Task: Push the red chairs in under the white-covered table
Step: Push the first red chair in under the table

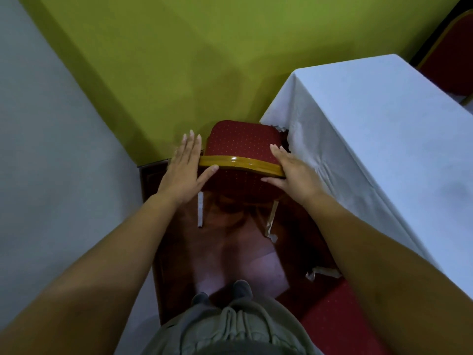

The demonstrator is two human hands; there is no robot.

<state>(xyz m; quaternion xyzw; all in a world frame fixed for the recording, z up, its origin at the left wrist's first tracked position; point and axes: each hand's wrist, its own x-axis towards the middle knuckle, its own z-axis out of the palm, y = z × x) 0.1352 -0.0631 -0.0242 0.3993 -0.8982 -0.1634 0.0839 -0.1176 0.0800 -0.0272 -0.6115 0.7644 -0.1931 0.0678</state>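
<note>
- Head view, looking down my own arms; grey wall (pixel 38 149) far left, green wall (pixel 179 60) ahead.
- My left hand (pixel 185 170) is spread wide and flat at the left end of the chair's gold top rail (pixel 240 163); the thumb crosses under the rail onto the red backrest, fingers point forward past the rail. Not clamped on anything.
- Red chair (pixel 243 142) sits dead centre, red dotted seat beyond the rail, its right front corner touching or tucked against the hanging white cloth; I cannot tell which.
- Two pale chair legs (pixel 200 211) show below the backrest on the dark reddish floor (pixel 230 247).
- My right hand (pixel 289 170) lies on the right end of the rail, fingers loosely curved over it, thumb under the rail; a light hold, not a tight fist.
- White-covered surface (pixel 371 111) fills the right side, cloth draping down to the floor.
- Second red chair (pixel 450 55) with gold frame at the far top right, beyond the surface.
- Another red seat (pixel 340 311) at the lower right edge.
</note>
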